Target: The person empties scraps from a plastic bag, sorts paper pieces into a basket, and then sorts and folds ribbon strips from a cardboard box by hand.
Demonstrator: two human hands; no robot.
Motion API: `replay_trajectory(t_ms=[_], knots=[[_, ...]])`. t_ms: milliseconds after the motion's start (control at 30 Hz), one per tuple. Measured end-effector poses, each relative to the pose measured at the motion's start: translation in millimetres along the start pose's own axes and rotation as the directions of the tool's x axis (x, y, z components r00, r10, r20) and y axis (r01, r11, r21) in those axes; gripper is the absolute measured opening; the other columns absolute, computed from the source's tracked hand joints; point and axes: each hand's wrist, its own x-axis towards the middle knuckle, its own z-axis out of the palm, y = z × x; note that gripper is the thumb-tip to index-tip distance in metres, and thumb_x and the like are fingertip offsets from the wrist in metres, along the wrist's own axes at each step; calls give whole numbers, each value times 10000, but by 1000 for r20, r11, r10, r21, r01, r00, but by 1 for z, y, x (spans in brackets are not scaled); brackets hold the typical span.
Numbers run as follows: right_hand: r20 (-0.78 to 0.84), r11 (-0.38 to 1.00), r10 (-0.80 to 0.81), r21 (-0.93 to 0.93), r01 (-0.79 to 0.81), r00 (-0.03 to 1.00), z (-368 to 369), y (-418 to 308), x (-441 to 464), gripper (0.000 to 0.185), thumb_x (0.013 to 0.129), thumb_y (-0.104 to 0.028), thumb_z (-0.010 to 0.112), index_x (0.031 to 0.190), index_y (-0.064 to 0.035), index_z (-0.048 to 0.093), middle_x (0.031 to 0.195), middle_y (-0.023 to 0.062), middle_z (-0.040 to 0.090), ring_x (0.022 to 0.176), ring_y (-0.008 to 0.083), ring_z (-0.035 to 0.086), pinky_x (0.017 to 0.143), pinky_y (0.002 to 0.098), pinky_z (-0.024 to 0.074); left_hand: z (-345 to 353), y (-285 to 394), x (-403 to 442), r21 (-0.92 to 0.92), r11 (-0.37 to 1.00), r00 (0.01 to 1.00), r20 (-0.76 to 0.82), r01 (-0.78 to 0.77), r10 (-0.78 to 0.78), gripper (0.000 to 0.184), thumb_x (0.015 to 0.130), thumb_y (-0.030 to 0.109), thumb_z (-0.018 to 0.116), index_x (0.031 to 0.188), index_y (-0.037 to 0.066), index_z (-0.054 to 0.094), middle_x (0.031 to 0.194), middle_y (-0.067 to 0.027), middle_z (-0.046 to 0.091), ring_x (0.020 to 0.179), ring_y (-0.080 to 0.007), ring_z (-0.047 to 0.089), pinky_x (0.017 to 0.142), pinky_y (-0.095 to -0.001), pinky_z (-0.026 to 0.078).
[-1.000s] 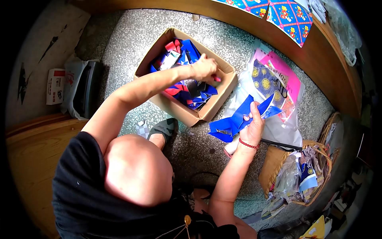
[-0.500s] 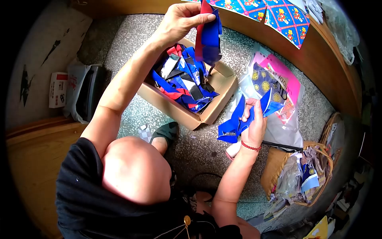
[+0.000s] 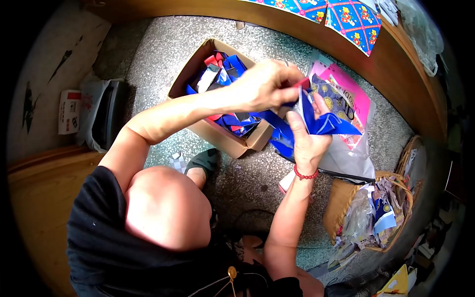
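My left hand (image 3: 264, 86) reaches across the cardboard box (image 3: 230, 143), its fingers closed on a red and blue strip (image 3: 303, 82). Right beside it, my right hand (image 3: 310, 141) grips a bunch of blue strips (image 3: 334, 124) that fan out past the palm. The two hands meet, and fingers partly hide where the pieces touch. More blue strips hang below, between the hands and the box. Inside the box lies a tangled heap of blue, red, black and white strips (image 3: 232, 67), partly covered by my left forearm.
A pink and clear plastic bag (image 3: 363, 94) lies on the speckled floor at the right. Nearer stands a wicker basket (image 3: 403, 218) stuffed with scraps and plastic. Blue flowered sheets (image 3: 354, 24) hang over a wooden edge. A white carton (image 3: 69, 111) is at the left.
My left hand has come down and right from above the box, bringing the red and blue strip to my right hand. My right hand has shifted slightly up and left with its blue strips.
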Motion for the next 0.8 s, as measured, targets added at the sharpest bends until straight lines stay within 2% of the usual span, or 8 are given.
replay_trajectory(t_ms=[100,300,400,467,533,600,633,800], knots=[[165,920,-247,-270,285,955,2,8,9,717,584,-166,792,1183,4,435,1159,154,408,1051,274,459,891,367,385,17,12,4,-226,934,958,137,276,-250,182,804,140,618,889,-17,587,754,-40,603,734,-72,542,662,-238,455],[-58,990,-54,-130,46,997,-10,9,2,181,872,-103,496,969,30,571,793,45,578,739,135,539,705,274,437,2,17,1,-527,784,939,270,329,-212,314,833,183,611,1083,1,560,917,-55,618,857,-81,562,767,-217,453],[-138,999,34,8,-33,990,-49,-3,-1,173,899,-103,425,933,20,542,696,26,504,678,138,499,675,275,415,-6,-16,-8,-243,864,898,110,440,-427,288,848,231,587,1039,15,578,864,-41,636,818,-105,588,712,-239,476],[-13,951,138,280,-128,990,-73,-18,-4,167,898,-108,420,943,27,507,658,32,469,633,145,468,641,294,403,7,-69,-25,112,935,920,174,335,-351,269,828,229,593,1001,24,591,805,-77,643,713,-180,609,664,-278,488],[78,925,144,343,-162,987,-87,-28,-5,170,899,-129,434,935,24,499,625,23,422,558,104,382,573,266,350,29,-109,-42,423,870,775,450,254,-445,348,758,222,636,1042,33,569,899,-127,621,805,-266,588,747,-326,470],[65,942,151,294,-163,986,-89,-30,-4,169,890,-125,447,931,29,502,613,17,418,543,92,370,560,248,338,49,-123,-63,398,917,816,540,-31,-207,456,694,228,665,1095,53,538,1056,-114,565,983,-284,513,835,-384,421],[57,945,167,275,-176,984,-85,-28,-4,162,884,-116,455,924,32,506,609,15,420,540,88,370,553,239,333,59,-121,-68,570,821,730,544,40,-413,526,659,226,687,1132,76,514,1164,-86,495,1103,-263,423,875,-428,378],[81,956,258,122,-266,963,-51,-8,-8,127,867,-92,488,884,26,532,614,-3,439,532,64,382,522,197,316,79,-155,-77,716,689,816,464,-116,-345,292,720,211,554,990,114,607,849,-45,592,828,-217,561,682,-368,447]])
